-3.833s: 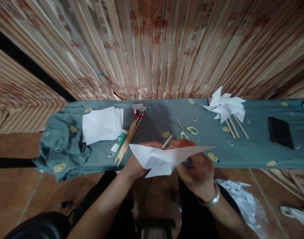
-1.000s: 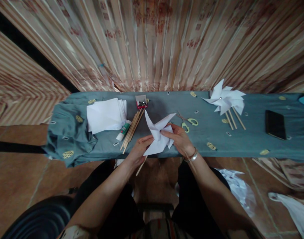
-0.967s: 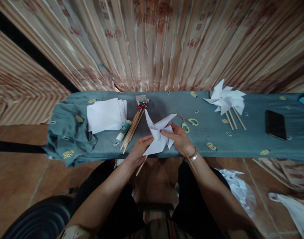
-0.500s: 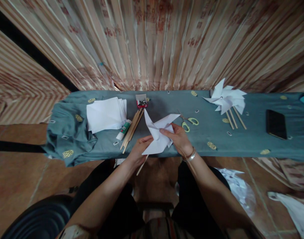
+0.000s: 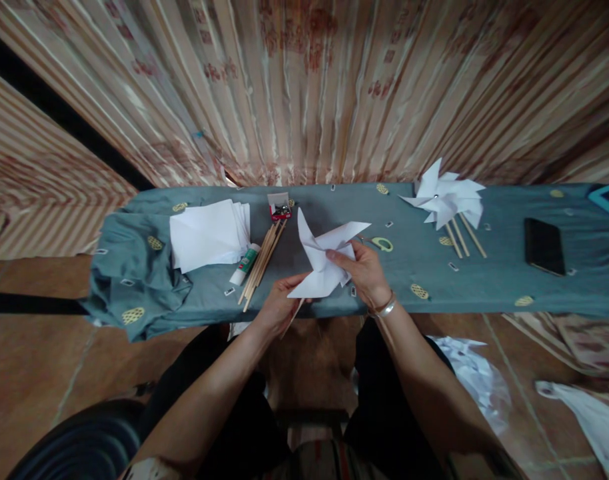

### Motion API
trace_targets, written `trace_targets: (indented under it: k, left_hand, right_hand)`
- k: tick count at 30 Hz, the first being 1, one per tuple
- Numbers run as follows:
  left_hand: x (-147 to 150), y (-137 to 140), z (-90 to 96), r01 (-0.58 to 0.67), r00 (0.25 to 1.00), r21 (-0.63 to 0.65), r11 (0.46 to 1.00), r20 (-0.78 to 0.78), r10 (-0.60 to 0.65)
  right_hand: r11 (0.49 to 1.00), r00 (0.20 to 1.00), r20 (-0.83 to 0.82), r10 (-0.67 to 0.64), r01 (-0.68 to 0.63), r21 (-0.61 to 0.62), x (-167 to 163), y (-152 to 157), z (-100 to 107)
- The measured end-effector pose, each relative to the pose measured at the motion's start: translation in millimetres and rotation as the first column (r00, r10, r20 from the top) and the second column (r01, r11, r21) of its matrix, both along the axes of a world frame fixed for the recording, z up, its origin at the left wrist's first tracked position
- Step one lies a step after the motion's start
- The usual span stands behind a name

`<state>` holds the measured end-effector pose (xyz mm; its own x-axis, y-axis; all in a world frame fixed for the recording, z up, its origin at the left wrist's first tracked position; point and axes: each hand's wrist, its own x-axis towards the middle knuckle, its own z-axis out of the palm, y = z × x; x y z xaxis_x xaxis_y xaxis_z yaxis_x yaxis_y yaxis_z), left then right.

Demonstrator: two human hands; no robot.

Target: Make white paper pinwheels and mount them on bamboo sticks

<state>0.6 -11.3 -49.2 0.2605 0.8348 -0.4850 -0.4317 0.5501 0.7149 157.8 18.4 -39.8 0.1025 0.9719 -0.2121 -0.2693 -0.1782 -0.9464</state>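
A white paper pinwheel is held between both hands above the table's front edge. My left hand is closed at its lower left, with the fingers partly hidden behind the paper. A thin wooden stick slants down from under the pinwheel beside that hand. My right hand is closed on the right side of the pinwheel, its thumb pressed on the paper near the middle. Just beyond the right hand lie green-handled scissors, partly covered by the hand and paper.
Left on the green tablecloth are a stack of white paper, a glue stick, several wooden sticks and a small open box of metal pins. Rightward are finished pinwheels and a black phone.
The pinwheel has shifted slightly up and right and turned a little in my hands. Its paper and my right hand now cover more of the scissors, and less of the stick shows.
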Motion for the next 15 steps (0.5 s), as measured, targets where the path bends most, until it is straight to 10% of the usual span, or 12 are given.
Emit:
trace_targets:
  k: [15]
  left_hand:
    - [-6.2,-2.7,-9.2,0.101,0.958,0.106,0.989,-0.278,-0.068]
  right_hand:
    - [0.998,0.997,-0.052,-0.051,0.053,0.038,22.1,13.6,16.6]
